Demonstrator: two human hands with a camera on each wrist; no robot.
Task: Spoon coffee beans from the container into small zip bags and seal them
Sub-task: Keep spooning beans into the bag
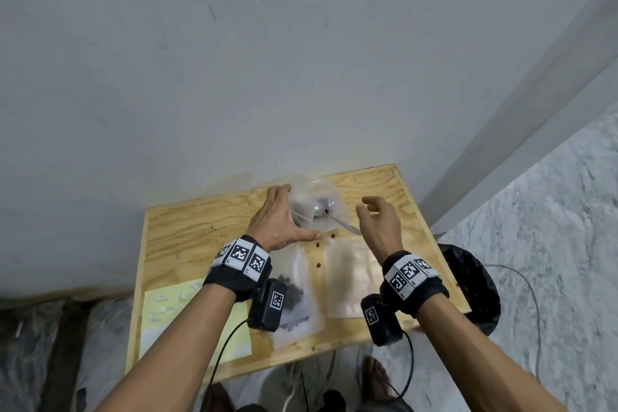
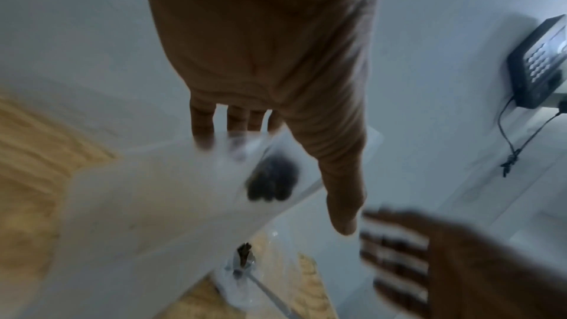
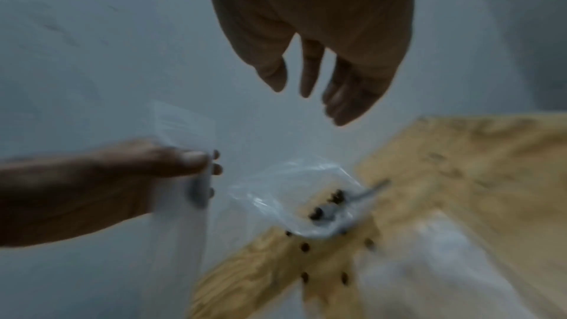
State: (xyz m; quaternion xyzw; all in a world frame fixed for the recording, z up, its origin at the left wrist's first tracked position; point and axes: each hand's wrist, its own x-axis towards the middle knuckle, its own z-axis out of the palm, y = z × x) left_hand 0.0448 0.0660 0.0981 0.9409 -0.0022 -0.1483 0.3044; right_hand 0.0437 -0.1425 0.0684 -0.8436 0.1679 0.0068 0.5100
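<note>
My left hand (image 1: 301, 212) pinches a clear zip bag (image 2: 172, 203) upright between thumb and fingers; a small dark clump of coffee beans (image 2: 273, 178) shows inside it. Just behind the bag stands the clear plastic container (image 1: 329, 192) with a metal spoon (image 1: 347, 227) resting in it, handle pointing to the right. My right hand (image 1: 364, 206) hovers right of the container, fingers loosely curled and holding nothing. A filled bag (image 1: 296, 304) lies flat near the table's front edge. A stack of empty bags (image 1: 347, 278) lies beside it. Several loose beans (image 1: 318, 265) are scattered on the wood.
The small plywood table (image 1: 187, 231) stands against a grey wall. A pale yellow sheet (image 1: 200, 328) with small white scraps lies at its front left. A bin with a black liner (image 1: 471, 284) stands off the right edge. Cables hang from both wrists.
</note>
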